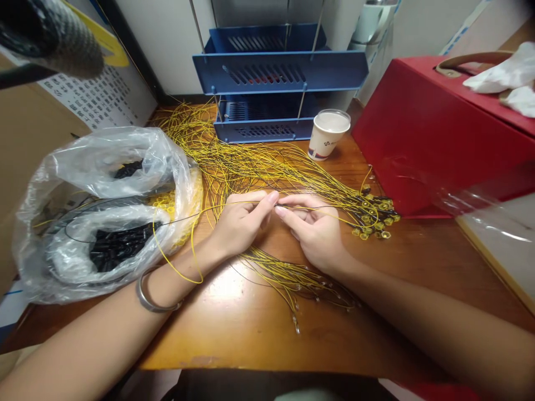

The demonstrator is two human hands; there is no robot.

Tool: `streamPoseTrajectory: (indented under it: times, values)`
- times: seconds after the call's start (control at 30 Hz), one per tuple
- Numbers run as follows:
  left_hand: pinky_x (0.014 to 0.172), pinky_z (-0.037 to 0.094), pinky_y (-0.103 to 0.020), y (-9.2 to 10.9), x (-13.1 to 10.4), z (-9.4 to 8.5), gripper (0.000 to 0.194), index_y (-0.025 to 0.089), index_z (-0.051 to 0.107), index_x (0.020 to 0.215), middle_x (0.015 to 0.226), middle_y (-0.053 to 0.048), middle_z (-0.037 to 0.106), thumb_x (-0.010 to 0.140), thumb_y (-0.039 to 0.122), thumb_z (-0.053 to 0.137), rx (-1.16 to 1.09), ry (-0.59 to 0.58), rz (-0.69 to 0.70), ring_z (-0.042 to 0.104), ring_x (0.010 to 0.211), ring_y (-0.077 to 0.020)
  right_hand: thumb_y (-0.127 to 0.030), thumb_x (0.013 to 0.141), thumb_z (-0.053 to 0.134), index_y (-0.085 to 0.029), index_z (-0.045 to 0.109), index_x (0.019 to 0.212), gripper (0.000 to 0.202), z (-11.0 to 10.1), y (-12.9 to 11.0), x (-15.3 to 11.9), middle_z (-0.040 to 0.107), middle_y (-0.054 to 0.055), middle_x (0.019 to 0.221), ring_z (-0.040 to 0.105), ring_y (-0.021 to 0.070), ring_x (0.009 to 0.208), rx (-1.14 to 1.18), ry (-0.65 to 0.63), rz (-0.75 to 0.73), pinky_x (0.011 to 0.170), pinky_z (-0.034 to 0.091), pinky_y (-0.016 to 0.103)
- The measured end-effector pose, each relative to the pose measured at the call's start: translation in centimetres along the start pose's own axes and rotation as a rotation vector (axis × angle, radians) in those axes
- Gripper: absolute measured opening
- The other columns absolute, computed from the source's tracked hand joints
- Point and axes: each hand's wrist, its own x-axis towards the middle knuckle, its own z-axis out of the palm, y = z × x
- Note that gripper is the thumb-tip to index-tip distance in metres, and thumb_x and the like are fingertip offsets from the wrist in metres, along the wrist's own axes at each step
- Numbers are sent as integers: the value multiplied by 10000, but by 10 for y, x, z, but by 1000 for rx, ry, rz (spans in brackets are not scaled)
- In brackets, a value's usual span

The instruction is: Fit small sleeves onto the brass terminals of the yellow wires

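My left hand (242, 220) and my right hand (313, 228) meet over the middle of the wooden table, thumbs and fingertips pinched close together. Between them runs a thin yellow and black wire (200, 213), which trails left over my forearm in a loop. Whatever small part sits at the fingertips is too hidden to name. Beneath and behind my hands lies a large bundle of yellow and black wires (251, 161). Its right end carries several yellow hexagonal pieces (371, 214). Nearer me, a second group of wires (280, 267) ends in small shiny tips.
At left, a clear plastic bag (37, 184) holds small black parts (121, 245) and yellow rings (164, 204). A blue tiered tray (280, 72) stands at the back, beside a paper cup (328, 136). A red box (418, 128) blocks the right side.
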Motion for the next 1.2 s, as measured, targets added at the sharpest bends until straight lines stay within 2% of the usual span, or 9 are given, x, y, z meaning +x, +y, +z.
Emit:
streamPoseTrajectory:
  times: [0.3,0.53,0.63,0.77,0.83,0.9,1.07,1.2]
  values:
    - [547,346,-244,-2,1,0,489,156,483,562,527,33,473,1014,342,467,-2,-6,30,439,509,-69,-251,746,770,-161,705,871,167,-2,3,0,683,0,758,399,34,462,-21,-13,-8,422,255,219]
    - [537,355,-251,4,1,1,487,163,488,557,526,25,485,1006,353,474,-59,-23,-24,446,501,-80,-274,771,764,-167,687,861,159,-2,4,-1,654,-13,736,402,34,464,-26,-28,9,430,279,211]
    - [542,367,-258,7,1,1,510,169,483,528,517,12,497,1002,356,475,-85,41,-38,464,502,-89,-301,764,776,-168,689,862,186,-1,3,-1,677,8,799,406,35,466,-23,-13,18,424,284,214]
    - [541,374,-266,7,3,-1,527,178,480,510,485,10,482,997,380,478,-126,218,-56,442,475,-94,-317,758,782,-164,678,865,213,0,1,-1,567,-44,608,342,33,420,26,5,70,395,206,209]
    - [541,378,-264,7,3,-2,532,180,471,514,485,15,469,994,410,487,-129,260,-53,427,469,-92,-313,751,789,-160,671,862,222,0,1,0,554,-49,600,330,29,415,48,15,89,393,194,208]
    - [548,383,-259,6,4,-2,540,177,464,512,499,17,467,981,440,514,-99,234,-39,429,481,-89,-316,745,795,-158,667,857,232,-1,2,0,602,-30,668,331,21,419,61,18,92,391,199,207]
    - [550,372,-254,4,3,1,521,170,476,533,529,19,481,994,412,496,-35,22,-14,454,507,-87,-309,740,799,-165,678,847,217,-1,4,1,665,-2,757,407,33,460,36,4,39,416,276,207]
    - [581,387,-263,8,3,1,548,170,467,501,532,4,500,1016,356,442,-2,35,-23,482,527,-96,-303,745,794,-164,691,843,199,-1,2,0,681,4,773,413,36,464,-8,8,23,415,286,208]
